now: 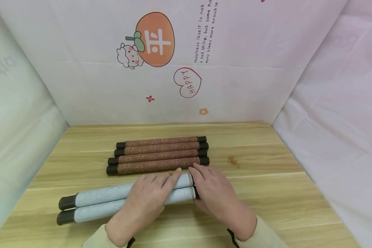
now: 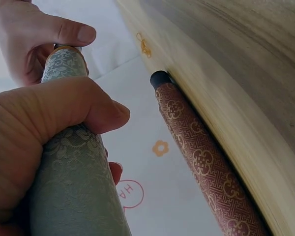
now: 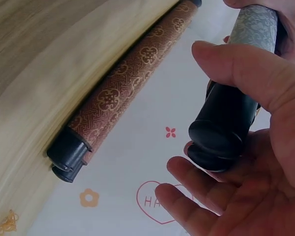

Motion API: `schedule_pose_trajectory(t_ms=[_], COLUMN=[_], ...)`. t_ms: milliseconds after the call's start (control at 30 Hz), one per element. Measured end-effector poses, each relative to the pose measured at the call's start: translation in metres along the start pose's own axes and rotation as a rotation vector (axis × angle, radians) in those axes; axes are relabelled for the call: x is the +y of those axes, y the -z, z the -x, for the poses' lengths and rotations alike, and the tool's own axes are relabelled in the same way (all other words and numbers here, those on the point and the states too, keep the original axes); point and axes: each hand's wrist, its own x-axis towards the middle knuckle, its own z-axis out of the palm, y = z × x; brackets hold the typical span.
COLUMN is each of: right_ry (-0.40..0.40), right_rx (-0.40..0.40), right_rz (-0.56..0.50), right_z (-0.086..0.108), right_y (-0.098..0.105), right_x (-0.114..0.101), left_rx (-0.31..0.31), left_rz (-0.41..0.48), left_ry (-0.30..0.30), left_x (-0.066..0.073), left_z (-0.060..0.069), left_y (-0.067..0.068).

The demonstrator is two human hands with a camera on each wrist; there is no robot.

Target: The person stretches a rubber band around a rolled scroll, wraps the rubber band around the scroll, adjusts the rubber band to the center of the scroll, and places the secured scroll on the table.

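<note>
Two pale blue scrolls (image 1: pixel 102 194) with a floral brocade pattern lie side by side across both hands, tilted slightly up to the right in the head view. My left hand (image 1: pixel 147 196) grips them right of their middle, its thumb laid along the near side. At their right end, my right hand (image 1: pixel 217 193) holds the black end knobs (image 3: pixel 219 118) between thumb and fingers; its lower fingers are loosely bent beneath. The left black knobs (image 1: pixel 66 202) stick out free. Just beyond the hands lie several brown scrolls (image 1: pixel 158 166) with gold motifs, in a row.
A small tangle of yellowish rubber bands (image 1: pixel 234 161) lies on the wooden table (image 1: pixel 266 193), right of the brown scrolls. A white printed cloth (image 1: pixel 235 86) hangs behind the table, and white cloth (image 1: pixel 338 103) walls both sides.
</note>
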Motion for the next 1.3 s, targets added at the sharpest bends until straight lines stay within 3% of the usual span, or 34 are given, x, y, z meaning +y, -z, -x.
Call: schedule_pose_trajectory(t_ms=[400,933,1300], right_ry=[0.014,0.020,0.010], right_rx=[0.057,0.088,0.094], right_rz=[0.119,0.163,0.148], right_z=[0.001,0.001,0.000], right_y=[-0.012,-0.022,-0.026], right_x=[-0.002,-0.007,-0.012], left_rx=[-0.083,-0.210,-0.218], left_rz=[0.011,0.038,0.092], left_ry=[0.011,0.026,0.027], left_x=[0.005,0.008,0.009], left_z=[-0.001,-0.002,-0.004], left_y=[-0.001,0.001,-0.003])
